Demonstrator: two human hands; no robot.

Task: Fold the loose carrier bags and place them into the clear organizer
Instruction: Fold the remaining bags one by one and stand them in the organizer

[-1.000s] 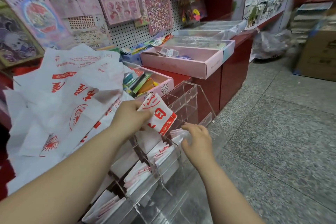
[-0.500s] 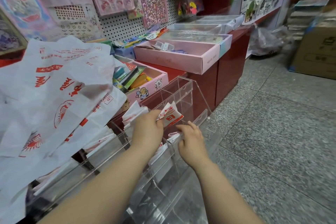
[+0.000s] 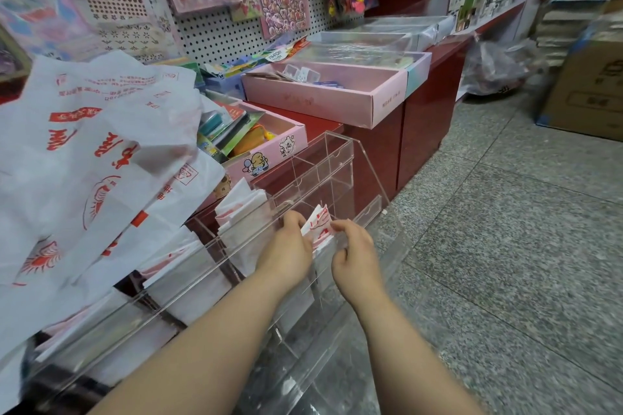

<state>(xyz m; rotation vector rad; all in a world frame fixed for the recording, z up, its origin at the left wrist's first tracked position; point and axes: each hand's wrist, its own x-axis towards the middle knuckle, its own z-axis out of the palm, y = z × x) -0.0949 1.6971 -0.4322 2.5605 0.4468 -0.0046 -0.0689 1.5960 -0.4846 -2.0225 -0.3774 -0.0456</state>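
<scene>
Clear organizer [image 3: 333, 158] at centre of frame, before counter [image 3: 421, 118]. Folded bag [image 3: 318, 222] in compartment, pinched between left hand [image 3: 286, 246] and right hand [image 3: 354, 253]. Stack of folded bags [image 3: 242, 212] in compartment just left. Loose carrier bags [image 3: 84, 162] heaped at left of frame. Stationery box [image 3: 279, 145] behind organizer, on counter; shallow tray [image 3: 337, 98] behind box; pegboard [image 3: 215, 34] across top. Cardboard box [image 3: 586, 91] on floor, upper right.

I see a small folded white-and-red plastic carrier bag [image 3: 318, 224] upright in one compartment of the clear acrylic organizer [image 3: 333, 158]. Loose white red-printed carrier bags [image 3: 101, 152] are heaped to its left.
</scene>
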